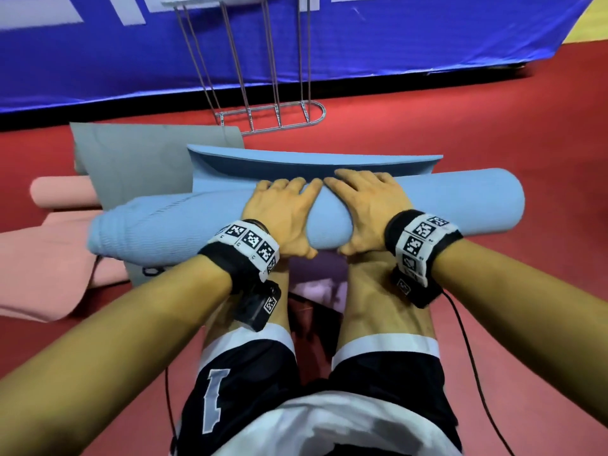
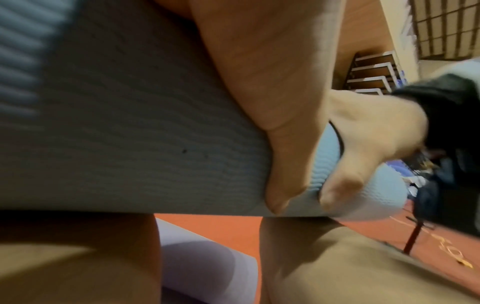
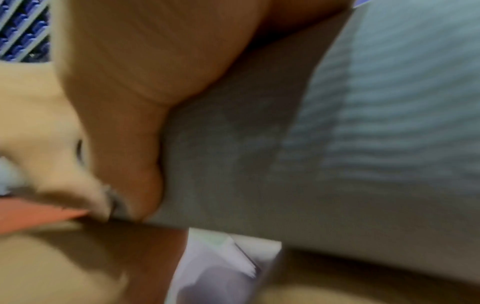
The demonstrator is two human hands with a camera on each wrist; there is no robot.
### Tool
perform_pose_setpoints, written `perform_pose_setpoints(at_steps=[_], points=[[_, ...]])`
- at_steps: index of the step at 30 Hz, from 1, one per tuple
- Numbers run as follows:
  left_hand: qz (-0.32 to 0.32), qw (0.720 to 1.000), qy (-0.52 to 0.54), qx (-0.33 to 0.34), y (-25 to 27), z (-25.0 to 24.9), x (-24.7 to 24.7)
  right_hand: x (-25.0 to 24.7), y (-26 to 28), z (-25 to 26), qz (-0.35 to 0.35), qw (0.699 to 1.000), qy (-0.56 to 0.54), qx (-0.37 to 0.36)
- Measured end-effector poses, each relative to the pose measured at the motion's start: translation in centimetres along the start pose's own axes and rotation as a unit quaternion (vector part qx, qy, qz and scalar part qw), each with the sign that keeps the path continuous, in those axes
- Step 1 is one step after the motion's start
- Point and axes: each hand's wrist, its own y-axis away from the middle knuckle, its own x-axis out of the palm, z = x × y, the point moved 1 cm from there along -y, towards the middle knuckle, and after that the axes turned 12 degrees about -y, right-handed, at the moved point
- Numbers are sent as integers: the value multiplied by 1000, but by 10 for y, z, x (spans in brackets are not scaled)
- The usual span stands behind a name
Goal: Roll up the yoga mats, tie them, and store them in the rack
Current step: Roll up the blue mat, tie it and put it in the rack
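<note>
- blue mat [image 1: 411,205] is nearly all rolled; the roll lies across your front, long axis left-right, resting on your shins just past the knees.
- left hand [image 1: 279,215] and right hand [image 1: 365,205] sit side by side on the roll's middle, fingers spread over the top, thumbs hooked round the near underside. so both grips are wrapped on the roll; left wrist view shows both thumbs [image 2: 283,185] digging into the ribbed surface.
- key relation: the loose tail [image 1: 312,159] lies straight ahead of your fingertips, beyond the roll, its far edge curled up off the floor. rolling direction is away from you, toward the wire rack [image 1: 273,116].
- both hands equally near, so push evenly; my guess is the left end [image 1: 108,235], which looks telescoped and stepped, will worsen if one side leads.
- room: little tail left ahead, then the rack base close behind it. grey mat [image 1: 138,153] sits touching or under the tail's left part, pink mat [image 1: 59,192] further left; right end has bare red floor [image 1: 543,159].
- a purple mat [image 2: 197,257] shows between your legs under the roll.
- no tie strap clearly visible; a dark cord near the left end is too small to tell.
</note>
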Motion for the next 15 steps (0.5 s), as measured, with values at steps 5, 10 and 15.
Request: perform_pose_setpoints(at_steps=[5, 10, 15], points=[[22, 999, 26, 10, -7, 9, -11, 21, 18, 3, -31, 997, 65, 17], [33, 997, 72, -8, -17, 36, -47, -27, -7, 7, -74, 995, 62, 1], [51, 992, 114, -4, -10, 56, -76, -73, -6, 18, -43, 996, 73, -16]])
